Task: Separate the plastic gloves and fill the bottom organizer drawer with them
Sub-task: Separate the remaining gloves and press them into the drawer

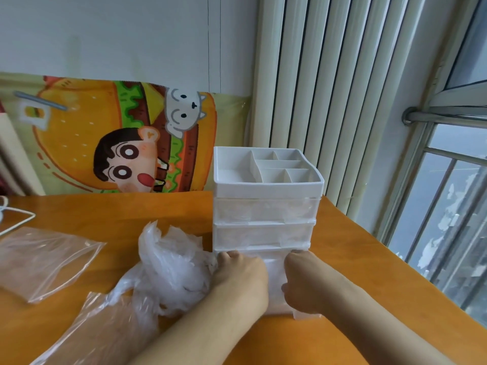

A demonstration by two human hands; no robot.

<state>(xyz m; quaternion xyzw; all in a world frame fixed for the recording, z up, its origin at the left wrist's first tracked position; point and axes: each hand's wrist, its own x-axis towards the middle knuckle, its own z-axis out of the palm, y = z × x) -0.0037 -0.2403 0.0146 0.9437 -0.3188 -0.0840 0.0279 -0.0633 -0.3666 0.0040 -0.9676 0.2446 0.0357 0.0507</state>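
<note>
Orange table, both hands in pulled-out bottom drawer, gloves beside.

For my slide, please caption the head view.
Both hands reach into the pulled-out clear bottom drawer beside crumpled plastic gloves.

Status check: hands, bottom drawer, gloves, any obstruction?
Both hands, left hand and right hand, in the pulled-out bottom drawer. Glove pile beside it on the left. Nothing blocking.
</note>
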